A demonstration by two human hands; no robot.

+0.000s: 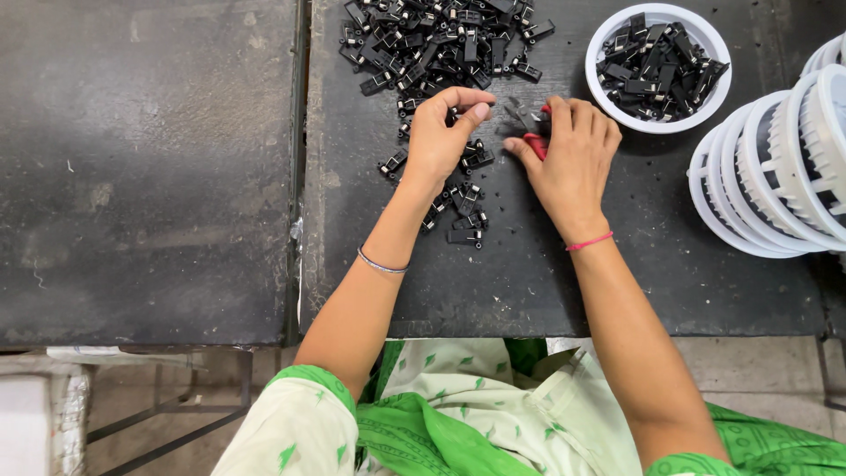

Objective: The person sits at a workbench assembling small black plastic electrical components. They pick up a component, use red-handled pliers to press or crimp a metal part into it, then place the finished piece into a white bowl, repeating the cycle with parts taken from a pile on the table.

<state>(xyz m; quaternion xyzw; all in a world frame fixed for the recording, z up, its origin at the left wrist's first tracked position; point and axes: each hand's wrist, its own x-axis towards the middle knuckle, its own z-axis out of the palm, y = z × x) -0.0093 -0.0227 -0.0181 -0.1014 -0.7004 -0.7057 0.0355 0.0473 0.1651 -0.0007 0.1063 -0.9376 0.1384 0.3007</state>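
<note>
Hands: both worked close together at the middle of the dark tabletop [546, 291].
Left hand [438, 139]: fingertips pinched shut on a small black part [452, 115], just below the heap.
Right hand [571, 159]: curled around red-handled pliers [533, 141], steel tip pointing toward the left hand.
Heap of black parts [441, 44]: loose at the far edge, some trailing down under the left wrist.
White bowl [658, 66]: right of the hands, holding more black parts.
Stacked white bowls [775, 176]: tilted at the right edge.

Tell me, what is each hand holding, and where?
Right hand grips small red-handled pliers by the handles. Left hand's fingertips pinch together; anything between them is too small to tell.
</note>
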